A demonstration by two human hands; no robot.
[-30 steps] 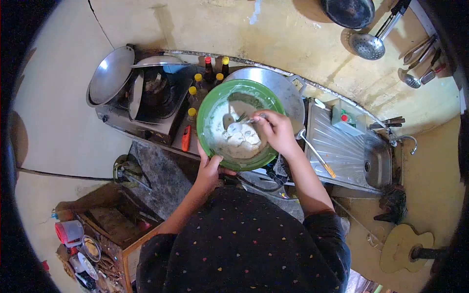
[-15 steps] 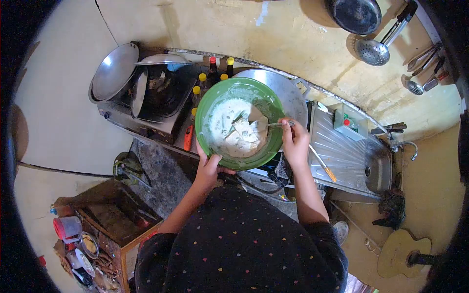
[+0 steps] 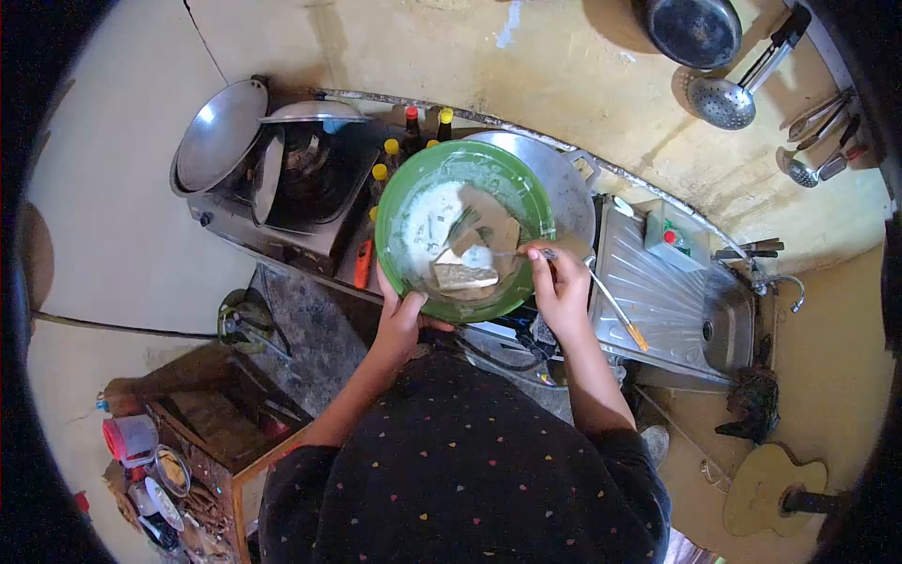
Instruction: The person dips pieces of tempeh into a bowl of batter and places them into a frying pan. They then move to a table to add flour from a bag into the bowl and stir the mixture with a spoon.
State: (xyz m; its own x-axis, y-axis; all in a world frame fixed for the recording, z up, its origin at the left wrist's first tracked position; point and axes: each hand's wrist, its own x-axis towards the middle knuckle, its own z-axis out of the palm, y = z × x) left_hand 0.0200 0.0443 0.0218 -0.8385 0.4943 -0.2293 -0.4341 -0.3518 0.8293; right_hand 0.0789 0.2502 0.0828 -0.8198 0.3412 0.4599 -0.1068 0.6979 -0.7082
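A green bowl (image 3: 540,202) is held at its lower left rim by my left hand (image 3: 402,315), thumb on the rim and fingers underneath. Inside lies white batter (image 3: 425,224) with green bits, and a pale piece of food with a brownish face (image 3: 465,275) rests in it. My right hand (image 3: 562,287) is closed on the handle of a spoon (image 3: 477,257), whose head is in the bowl against the food piece.
Behind the bowl stand a large metal pan (image 3: 568,188) and several bottles (image 3: 412,132). A stove (image 3: 319,221) with a wok lid (image 3: 221,136) is at left. A sink (image 3: 728,324) and ridged drainboard (image 3: 648,273) lie at right, with an orange-tipped brush (image 3: 615,305).
The spoon has moved slightly left and down in the bowl with my right hand. The food piece has turned, showing a brownish face. My left hand keeps its hold on the rim.
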